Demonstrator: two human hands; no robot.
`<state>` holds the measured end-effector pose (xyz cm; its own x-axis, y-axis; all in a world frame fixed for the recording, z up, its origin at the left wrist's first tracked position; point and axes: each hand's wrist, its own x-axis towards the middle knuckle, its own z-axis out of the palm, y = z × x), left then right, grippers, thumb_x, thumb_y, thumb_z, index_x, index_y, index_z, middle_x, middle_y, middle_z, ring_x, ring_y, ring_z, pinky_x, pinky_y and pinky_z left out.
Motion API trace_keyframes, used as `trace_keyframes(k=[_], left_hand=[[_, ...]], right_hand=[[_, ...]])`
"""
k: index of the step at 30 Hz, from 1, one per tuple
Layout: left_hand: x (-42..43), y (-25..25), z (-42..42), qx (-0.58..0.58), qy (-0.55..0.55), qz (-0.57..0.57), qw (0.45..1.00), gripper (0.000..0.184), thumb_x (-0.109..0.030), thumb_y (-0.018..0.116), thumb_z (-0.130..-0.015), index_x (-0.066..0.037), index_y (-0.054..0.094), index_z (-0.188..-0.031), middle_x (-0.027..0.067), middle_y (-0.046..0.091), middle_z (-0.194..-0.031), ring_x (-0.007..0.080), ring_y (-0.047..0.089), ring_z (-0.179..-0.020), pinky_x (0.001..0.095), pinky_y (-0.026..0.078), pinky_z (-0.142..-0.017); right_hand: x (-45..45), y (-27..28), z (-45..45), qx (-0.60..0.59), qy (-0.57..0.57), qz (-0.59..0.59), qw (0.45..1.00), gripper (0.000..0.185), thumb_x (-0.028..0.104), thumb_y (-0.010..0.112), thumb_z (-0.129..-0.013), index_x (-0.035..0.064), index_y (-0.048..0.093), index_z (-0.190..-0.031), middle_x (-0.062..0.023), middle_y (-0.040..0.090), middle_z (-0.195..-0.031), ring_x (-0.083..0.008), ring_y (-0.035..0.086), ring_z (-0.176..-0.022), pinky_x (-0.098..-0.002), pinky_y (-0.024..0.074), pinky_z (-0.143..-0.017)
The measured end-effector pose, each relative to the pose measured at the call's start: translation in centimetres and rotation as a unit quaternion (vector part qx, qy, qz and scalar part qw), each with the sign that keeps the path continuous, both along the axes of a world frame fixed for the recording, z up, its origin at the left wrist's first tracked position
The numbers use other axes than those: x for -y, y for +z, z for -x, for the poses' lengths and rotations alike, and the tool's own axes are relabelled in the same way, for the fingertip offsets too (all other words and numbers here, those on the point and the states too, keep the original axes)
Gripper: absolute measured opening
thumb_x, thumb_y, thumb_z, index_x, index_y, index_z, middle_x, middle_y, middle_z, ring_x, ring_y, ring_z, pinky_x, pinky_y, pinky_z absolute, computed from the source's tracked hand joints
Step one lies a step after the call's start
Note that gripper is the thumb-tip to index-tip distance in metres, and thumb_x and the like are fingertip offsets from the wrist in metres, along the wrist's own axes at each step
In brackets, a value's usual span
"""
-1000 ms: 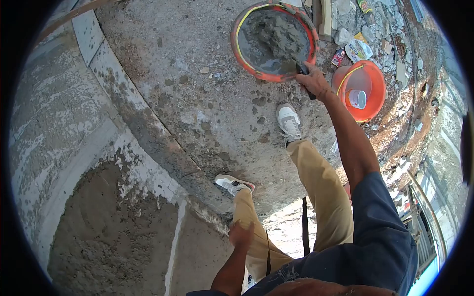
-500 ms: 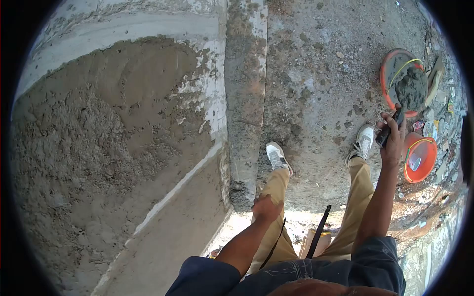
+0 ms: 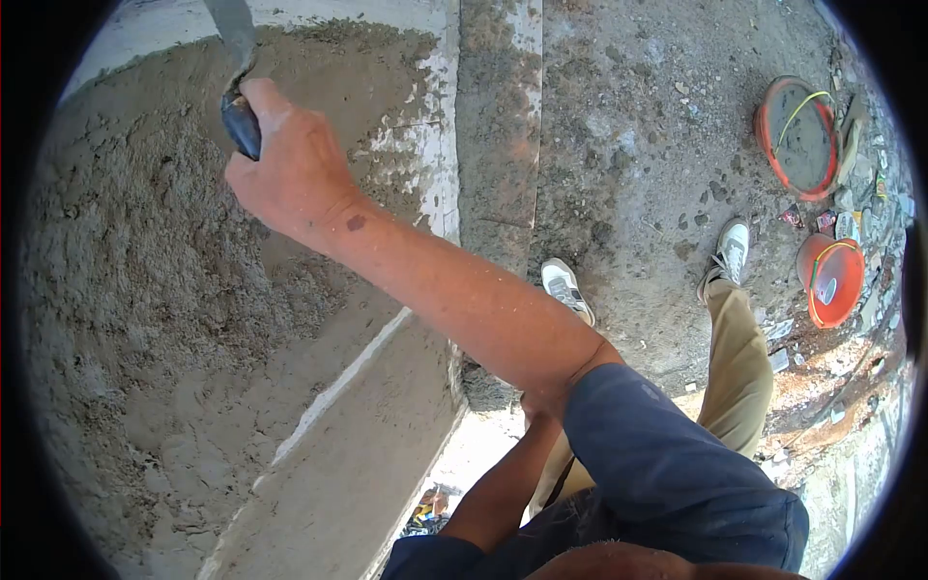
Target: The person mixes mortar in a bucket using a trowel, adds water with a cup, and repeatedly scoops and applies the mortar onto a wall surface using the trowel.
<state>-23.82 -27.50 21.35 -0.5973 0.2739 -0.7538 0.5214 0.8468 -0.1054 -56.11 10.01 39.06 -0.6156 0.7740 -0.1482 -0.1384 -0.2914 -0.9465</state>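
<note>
My right hand (image 3: 300,174) is closed around the dark handle of a trowel (image 3: 234,29), its metal blade running up past the top edge of the view. Fresh grey mortar (image 3: 193,242) covers the wall beneath this hand, smoother near the top and rough lower down. My right forearm stretches across the view from the lower right. Behind it, my left hand (image 3: 539,408) is by my left leg, mostly covered by the right arm, so its fingers do not show.
An orange basin (image 3: 764,126) holding grey mortar stands at the right. Nearer is an orange bucket (image 3: 843,290) with a cup-like item inside. Rubble and litter line the right side. A pale line (image 3: 338,391) crosses the lower wall, and my shoes (image 3: 565,288) rest on rough ground.
My right hand with the trowel has swung left from beside the basin to the upper wall. The dark mortar heap seen over the basin is gone from there. My left hand has become mostly hidden.
</note>
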Motion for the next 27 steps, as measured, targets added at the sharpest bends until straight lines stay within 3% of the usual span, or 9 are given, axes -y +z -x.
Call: trace_keyframes(k=[3, 7, 11, 14, 16, 19, 22, 25, 27], left_hand=[[-5.1, 2.3, 1.1, 0.038, 0.022, 0.066, 0.997, 0.066, -0.058, 0.065, -0.086, -0.016, 0.059, -0.138, 0.0111, 0.057, -0.139, 0.0351, 0.055, -0.127, 0.0490, 0.051, -0.101], [-7.3, 2.8, 0.4, 0.022, -0.012, 0.090, 0.996, 0.066, -0.061, 0.066, -0.084, -0.012, 0.068, -0.128, 0.0113, 0.060, -0.136, 0.0329, 0.058, -0.125, 0.0465, 0.049, -0.104], [-7.9, 2.5, -0.8, 0.025, -0.046, 0.127, 0.991, 0.066, -0.061, 0.066, -0.084, -0.014, 0.067, -0.130, 0.0123, 0.060, -0.136, 0.0351, 0.058, -0.123, 0.0481, 0.051, -0.101], [-7.9, 1.4, -1.3, 0.037, -0.069, 0.133, 0.988, 0.066, -0.061, 0.067, -0.084, -0.014, 0.067, -0.130, 0.0118, 0.060, -0.137, 0.0352, 0.058, -0.125, 0.0478, 0.051, -0.101], [-9.9, 1.7, -1.8, 0.032, -0.070, 0.157, 0.985, 0.065, -0.060, 0.068, -0.084, -0.014, 0.067, -0.130, 0.0119, 0.060, -0.138, 0.0346, 0.057, -0.127, 0.0470, 0.050, -0.102], [-11.5, 1.0, -2.7, 0.029, -0.080, 0.178, 0.980, 0.064, -0.059, 0.068, -0.084, -0.013, 0.068, -0.129, 0.0124, 0.060, -0.139, 0.0333, 0.056, -0.129, 0.0457, 0.049, -0.105], [-13.0, 0.7, -3.5, 0.025, -0.088, 0.202, 0.975, 0.063, -0.059, 0.068, -0.085, -0.013, 0.068, -0.129, 0.0127, 0.060, -0.139, 0.0320, 0.055, -0.130, 0.0447, 0.047, -0.107], [-13.9, 0.6, -4.4, 0.023, -0.092, 0.225, 0.970, 0.064, -0.059, 0.068, -0.085, -0.013, 0.068, -0.129, 0.0125, 0.060, -0.140, 0.0314, 0.055, -0.131, 0.0444, 0.047, -0.107], [-14.4, 0.3, -4.9, 0.020, -0.098, 0.230, 0.968, 0.064, -0.059, 0.068, -0.085, -0.014, 0.068, -0.130, 0.0123, 0.060, -0.140, 0.0314, 0.055, -0.130, 0.0444, 0.047, -0.107]], right_hand=[[-4.0, -8.2, -8.1, 0.133, -0.001, -0.030, 0.991, 0.046, 0.016, 0.063, -0.088, 0.0093, 0.054, -0.133, -0.0225, 0.070, -0.092, -0.0364, 0.071, -0.080, -0.0463, 0.0541, -0.074], [-8.4, -22.1, -29.2, 0.435, -0.004, -0.116, 0.893, 0.047, 0.023, 0.066, -0.087, 0.0135, 0.059, -0.133, -0.0247, 0.071, -0.103, -0.0454, 0.068, -0.095, -0.0520, 0.0529, -0.084], [-11.5, -25.8, -51.9, 0.614, -0.083, -0.122, 0.775, 0.049, 0.024, 0.068, -0.088, 0.0115, 0.058, -0.134, -0.0256, 0.071, -0.106, -0.0460, 0.068, -0.097, -0.0531, 0.0528, -0.086], [-16.8, -28.3, -63.3, 0.680, -0.123, -0.150, 0.708, 0.048, 0.025, 0.067, -0.089, 0.0085, 0.058, -0.134, -0.0289, 0.070, -0.106, -0.0464, 0.068, -0.098, -0.0538, 0.0535, -0.086], [-21.2, -30.5, -67.2, 0.728, -0.104, -0.151, 0.660, 0.043, 0.023, 0.062, -0.090, 0.0089, 0.058, -0.131, -0.0273, 0.072, -0.099, -0.0459, 0.069, -0.095, -0.0559, 0.0536, -0.085], [-25.6, -33.3, -68.2, 0.751, -0.039, -0.138, 0.644, 0.041, 0.022, 0.059, -0.092, 0.0098, 0.058, -0.131, -0.0273, 0.072, -0.098, -0.0454, 0.070, -0.096, -0.0558, 0.0540, -0.085], [-24.5, -32.6, -66.8, 0.701, 0.045, -0.173, 0.690, 0.037, 0.021, 0.058, -0.093, 0.0093, 0.058, -0.128, -0.0266, 0.072, -0.098, -0.0450, 0.070, -0.096, -0.0556, 0.0538, -0.086], [-20.8, -28.4, -65.5, 0.685, -0.031, -0.137, 0.715, 0.034, 0.023, 0.059, -0.092, 0.0092, 0.059, -0.124, -0.0260, 0.072, -0.097, -0.0456, 0.070, -0.096, -0.0560, 0.0533, -0.086], [-20.0, -28.4, -65.7, 0.708, -0.030, -0.069, 0.702, 0.040, 0.029, 0.061, -0.093, 0.0095, 0.059, -0.128, -0.0260, 0.072, -0.100, -0.0455, 0.069, -0.098, -0.0554, 0.0530, -0.088]])
